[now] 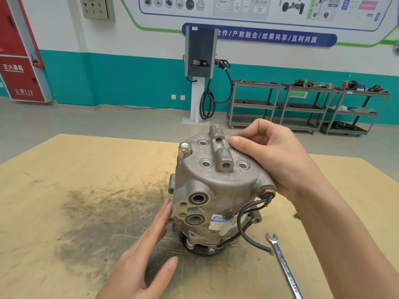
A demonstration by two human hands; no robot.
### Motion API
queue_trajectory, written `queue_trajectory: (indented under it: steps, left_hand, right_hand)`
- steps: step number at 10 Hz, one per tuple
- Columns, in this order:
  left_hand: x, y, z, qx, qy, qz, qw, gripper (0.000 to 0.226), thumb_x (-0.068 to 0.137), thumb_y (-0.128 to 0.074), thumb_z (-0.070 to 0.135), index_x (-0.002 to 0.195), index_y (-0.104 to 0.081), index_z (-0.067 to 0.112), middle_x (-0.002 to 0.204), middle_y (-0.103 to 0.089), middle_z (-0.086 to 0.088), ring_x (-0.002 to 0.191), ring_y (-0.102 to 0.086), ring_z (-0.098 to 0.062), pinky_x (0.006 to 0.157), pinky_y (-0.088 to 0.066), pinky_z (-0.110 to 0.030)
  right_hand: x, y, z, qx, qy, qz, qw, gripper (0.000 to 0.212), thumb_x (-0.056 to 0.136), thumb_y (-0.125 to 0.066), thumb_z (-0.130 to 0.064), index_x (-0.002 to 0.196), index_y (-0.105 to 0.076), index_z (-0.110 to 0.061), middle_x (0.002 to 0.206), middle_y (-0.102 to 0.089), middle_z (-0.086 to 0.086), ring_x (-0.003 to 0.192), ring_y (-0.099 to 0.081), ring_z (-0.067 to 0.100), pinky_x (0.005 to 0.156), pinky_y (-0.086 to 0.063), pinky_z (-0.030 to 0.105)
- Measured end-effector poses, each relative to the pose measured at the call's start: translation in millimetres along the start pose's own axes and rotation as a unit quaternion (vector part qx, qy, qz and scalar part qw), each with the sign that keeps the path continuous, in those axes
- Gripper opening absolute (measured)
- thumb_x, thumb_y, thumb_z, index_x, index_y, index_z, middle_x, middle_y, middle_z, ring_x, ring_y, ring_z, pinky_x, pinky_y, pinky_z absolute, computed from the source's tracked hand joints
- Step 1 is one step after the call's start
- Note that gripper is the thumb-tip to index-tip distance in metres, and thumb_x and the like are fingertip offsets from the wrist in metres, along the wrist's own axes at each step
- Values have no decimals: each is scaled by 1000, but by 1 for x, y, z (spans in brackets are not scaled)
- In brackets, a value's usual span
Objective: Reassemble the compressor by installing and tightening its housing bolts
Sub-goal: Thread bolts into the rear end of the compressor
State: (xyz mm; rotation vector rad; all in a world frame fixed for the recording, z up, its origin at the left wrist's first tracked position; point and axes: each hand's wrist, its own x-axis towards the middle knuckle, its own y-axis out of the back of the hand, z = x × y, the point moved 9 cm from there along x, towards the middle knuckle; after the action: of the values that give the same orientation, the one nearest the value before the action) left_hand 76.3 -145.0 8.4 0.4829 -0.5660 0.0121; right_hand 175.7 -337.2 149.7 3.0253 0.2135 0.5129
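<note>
My right hand (278,160) grips the compressor (218,197) upright mid-counter (64,190); my open left hand (149,251) touches its side. Wrench (282,266) near the right edge; carts (306,106) line the teal wall (121,80).

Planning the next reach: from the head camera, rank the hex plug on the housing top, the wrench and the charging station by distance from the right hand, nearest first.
1. hex plug, on the compressor's top, left of the right hand.
2. wrench, lying on the table, lower right.
3. charging station, at the far wall.

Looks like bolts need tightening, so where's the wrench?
The wrench lies on the wooden table, lower right of the head view, right of the compressor, near its black cable.
</note>
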Motion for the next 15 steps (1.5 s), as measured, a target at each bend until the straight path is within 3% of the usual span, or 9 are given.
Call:
queue_trajectory:
  steps: [2, 4, 5, 7, 9, 11, 12, 13, 15]
  left_hand:
    - [1, 0, 0, 3, 3, 4, 1000, 69, 82, -54, 48, 143, -21, 55, 149, -34, 25, 134, -39, 0, 104, -31, -8]
    - [0, 0, 0, 2, 0, 3, 1000, 69, 83, -54, 46, 144, -21, 53, 150, -34, 23, 135, -38, -2, 104, -32, -10]
    - [0, 0, 0, -1, -3, 0, 1000, 69, 84, -54, 46, 144, -20, 52, 151, -33, 22, 137, -37, -4, 105, -33, -12]
    - [0, 0, 0, -1, -7, 2, 1000, 69, 85, -54, 45, 145, -20, 52, 151, -34, 20, 137, -38, -5, 105, -33, -12]
    - [0, 0, 0, -1, -6, 6, 1000, 69, 84, -54, 46, 144, -21, 53, 151, -33, 22, 136, -38, -3, 105, -33, -11]
    - [0, 1, 0, -1, -7, 12, 1000, 68, 84, -55, 46, 144, -23, 52, 150, -36, 21, 135, -39, -3, 104, -34, -11]
    - [0, 1, -1, 0, -8, 13, 1000, 68, 84, -55, 45, 144, -24, 51, 150, -36, 21, 135, -40, -3, 103, -34, -11]
    - [0, 2, -1, -2, -8, 16, 1000, 68, 84, -55, 46, 144, -24, 51, 150, -36, 21, 135, -40, -3, 103, -34, -10]
    - [0, 1, -1, -1, -11, 15, 1000, 68, 85, -55, 47, 145, -24, 51, 150, -35, 21, 135, -39, -3, 104, -35, -12]
  right_hand:
    - [-1, -2, 3, 33, -30, -52, 998, 15, 92, -57, 1, 96, -70, -4, 81, -72, 6, 72, -67, 9, 61, -53, 18]
    - [-1, -1, 0, 8, -15, -8, 1000, 10, 84, -67, -2, 79, -60, -6, 77, -74, 7, 64, -66, 8, 58, -56, 19]
    - [0, 1, 1, 3, -14, 5, 1000, 11, 82, -70, -4, 81, -59, -5, 71, -73, 4, 61, -65, 8, 56, -55, 19]
    - [-1, -1, 0, 14, -20, -45, 999, 13, 89, -60, 0, 93, -71, -5, 82, -74, 6, 73, -68, 9, 63, -54, 18]
    - [-1, 2, 1, 4, -9, 11, 1000, 11, 81, -72, -5, 79, -61, -6, 71, -73, 6, 61, -66, 8, 55, -54, 19]
    - [-1, -3, 1, 29, -20, -51, 998, 12, 88, -62, 0, 94, -71, -4, 80, -74, 4, 71, -68, 8, 63, -54, 17]
    - [-1, -2, 0, 25, -17, -26, 999, 3, 84, -66, 0, 84, -67, -3, 82, -73, 11, 67, -66, 9, 61, -55, 19]
    - [-2, 0, 2, 22, -13, 17, 1000, 16, 79, -73, -3, 76, -57, -5, 84, -72, 18, 64, -65, 11, 57, -55, 21]
    - [-2, -4, 5, 69, -56, -46, 995, 11, 87, -62, -2, 92, -71, -6, 81, -74, 6, 71, -68, 11, 62, -56, 20]
